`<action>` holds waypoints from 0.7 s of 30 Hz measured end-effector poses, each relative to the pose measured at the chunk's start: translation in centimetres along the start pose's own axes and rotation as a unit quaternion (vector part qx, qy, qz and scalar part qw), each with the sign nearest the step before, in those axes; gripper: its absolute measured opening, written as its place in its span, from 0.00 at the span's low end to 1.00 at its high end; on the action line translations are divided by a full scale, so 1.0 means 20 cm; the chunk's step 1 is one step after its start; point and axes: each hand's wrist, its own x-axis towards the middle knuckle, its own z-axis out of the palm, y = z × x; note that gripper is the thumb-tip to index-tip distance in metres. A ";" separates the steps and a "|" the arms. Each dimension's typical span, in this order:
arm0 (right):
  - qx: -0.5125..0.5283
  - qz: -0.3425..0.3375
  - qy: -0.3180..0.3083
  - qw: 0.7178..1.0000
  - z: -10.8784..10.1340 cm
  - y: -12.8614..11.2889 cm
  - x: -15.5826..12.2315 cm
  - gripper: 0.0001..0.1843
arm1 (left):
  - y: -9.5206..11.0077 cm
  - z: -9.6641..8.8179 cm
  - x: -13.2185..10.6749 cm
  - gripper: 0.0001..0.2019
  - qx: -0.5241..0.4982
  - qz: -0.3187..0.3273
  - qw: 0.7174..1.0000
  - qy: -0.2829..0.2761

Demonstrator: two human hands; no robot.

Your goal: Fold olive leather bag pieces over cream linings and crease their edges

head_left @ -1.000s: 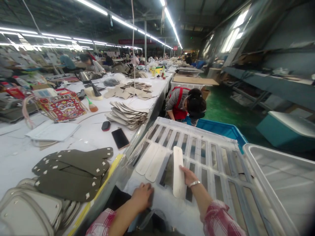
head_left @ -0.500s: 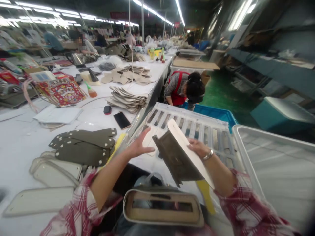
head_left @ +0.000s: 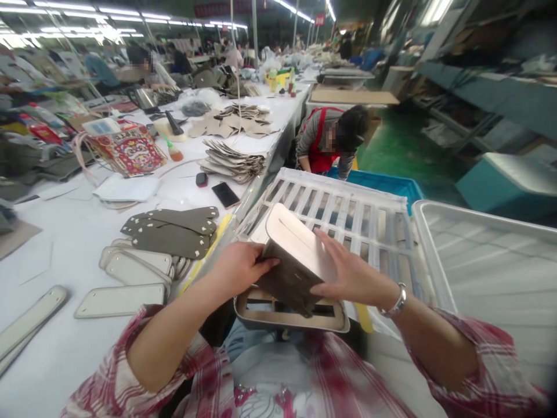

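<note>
Head view: a smooth, cream, round-ended oblong panel (head_left: 292, 232) lies tilted against a stiff, dark olive-brown piece (head_left: 285, 278), both held in front of the torso, just above an open oblong frame with a tan inner rim (head_left: 296, 321). A thin line runs along the panel's pale face. The left hand (head_left: 241, 268) pinches the left end, thumb on the dark side; the right hand (head_left: 348, 273) clasps the right end, fingers and thumb apart around it.
</note>
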 end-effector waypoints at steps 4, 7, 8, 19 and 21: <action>-0.056 -0.005 0.066 0.996 0.14 -0.03 -0.10 0.53 | 0.06 0.03 -0.07 0.15 0.036 0.039 0.999 0.007; -0.081 -0.036 0.111 0.990 0.18 0.02 -0.16 0.53 | 0.05 0.05 -0.10 0.14 0.043 0.118 0.992 0.026; -0.090 -0.046 0.126 0.987 0.19 0.04 -0.17 0.54 | 0.04 0.06 -0.11 0.14 0.046 0.144 0.988 0.033; -0.160 -0.076 0.134 0.975 0.20 0.18 -0.26 0.52 | 0.06 0.21 -0.11 0.13 0.214 0.194 0.957 -0.037; -0.205 -0.088 0.126 0.966 0.19 0.18 -0.30 0.49 | 0.04 0.24 -0.11 0.07 0.200 0.179 0.959 -0.090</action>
